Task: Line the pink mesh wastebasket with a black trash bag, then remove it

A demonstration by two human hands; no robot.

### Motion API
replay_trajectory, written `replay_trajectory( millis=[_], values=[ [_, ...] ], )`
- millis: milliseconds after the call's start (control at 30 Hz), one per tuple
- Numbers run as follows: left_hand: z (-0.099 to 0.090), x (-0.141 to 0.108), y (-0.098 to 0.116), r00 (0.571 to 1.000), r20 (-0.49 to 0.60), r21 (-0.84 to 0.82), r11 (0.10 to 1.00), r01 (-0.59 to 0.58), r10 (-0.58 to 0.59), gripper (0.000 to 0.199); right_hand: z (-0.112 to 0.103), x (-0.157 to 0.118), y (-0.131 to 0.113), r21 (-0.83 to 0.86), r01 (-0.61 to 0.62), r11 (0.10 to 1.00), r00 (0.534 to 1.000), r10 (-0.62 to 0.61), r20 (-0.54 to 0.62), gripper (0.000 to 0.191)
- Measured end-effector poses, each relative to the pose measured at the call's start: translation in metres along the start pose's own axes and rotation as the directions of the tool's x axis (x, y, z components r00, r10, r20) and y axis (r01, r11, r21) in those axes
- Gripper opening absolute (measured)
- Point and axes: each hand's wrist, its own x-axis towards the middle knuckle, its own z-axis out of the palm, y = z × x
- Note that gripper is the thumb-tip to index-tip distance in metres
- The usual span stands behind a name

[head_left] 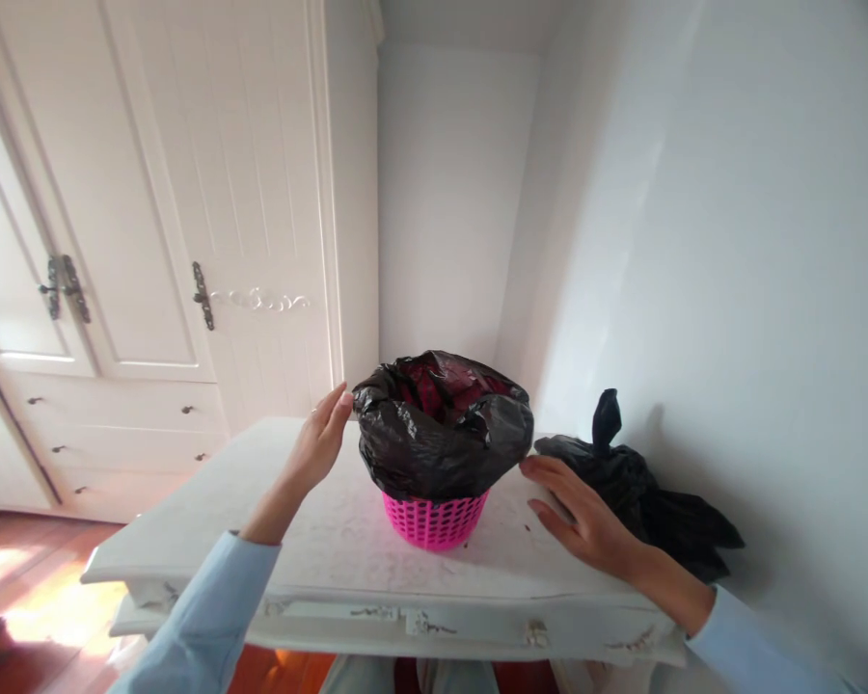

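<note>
both hands (322,439) (583,506), loose with fingers extended, flank the black bag (426,448) draped over the pink basket (435,525).

Markings: none readable. No lettering, label, brand, number or sign can be made out on the black bag (430,448) between the left hand (321,436) and the right hand (583,513), on the pink basket (435,523) below it, or elsewhere in view.
</note>
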Motion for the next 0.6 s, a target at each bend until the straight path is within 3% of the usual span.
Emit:
replay_trajectory(
  millis=[67,133,167,233,300,333,400,500,600],
  values=[
    [-0.004,-0.008,0.014,0.995,-0.097,-0.015,1.0,-0.011,0.01,0.08,0.004,-0.005,-0.006,0.037,0.013,0.999,1.0,-0.014,0.023,0.048],
    [-0.005,-0.022,0.037,0.969,-0.131,0.027,0.977,-0.21,0.211,0.068,0.004,0.0,-0.007,0.104,-0.082,0.991,0.994,0.089,-0.063,0.042],
    [-0.004,-0.029,0.049,0.929,-0.098,0.063,0.934,-0.353,0.358,0.061,0.002,0.006,-0.006,0.168,-0.172,0.971,0.971,0.196,-0.136,0.037],
    [0.002,-0.042,0.073,0.784,0.091,0.141,0.771,-0.621,0.614,0.05,-0.002,0.025,0.0,0.363,-0.367,0.856,0.845,0.47,-0.254,0.029],
    [0.012,-0.052,0.089,0.644,0.266,0.193,0.615,-0.764,0.717,0.044,-0.006,0.048,0.008,0.576,-0.492,0.653,0.659,0.711,-0.244,0.033],
    [0.018,-0.056,0.093,0.605,0.317,0.222,0.563,-0.796,0.731,0.043,-0.008,0.059,0.013,0.654,-0.522,0.548,0.592,0.784,-0.184,0.038],
    [0.028,-0.064,0.094,0.572,0.346,0.279,0.501,-0.819,0.744,0.036,-0.011,0.079,0.022,0.733,-0.573,0.366,0.513,0.858,-0.027,0.045],
    [0.033,-0.077,0.088,0.546,0.303,0.314,0.459,-0.831,0.781,0.021,-0.011,0.098,0.034,0.758,-0.621,0.201,0.483,0.859,0.169,0.043],
    [0.026,-0.089,0.082,0.531,0.25,0.292,0.46,-0.839,0.81,0.018,-0.01,0.109,0.038,0.761,-0.635,0.13,0.523,0.797,0.301,0.034]
  ],
)
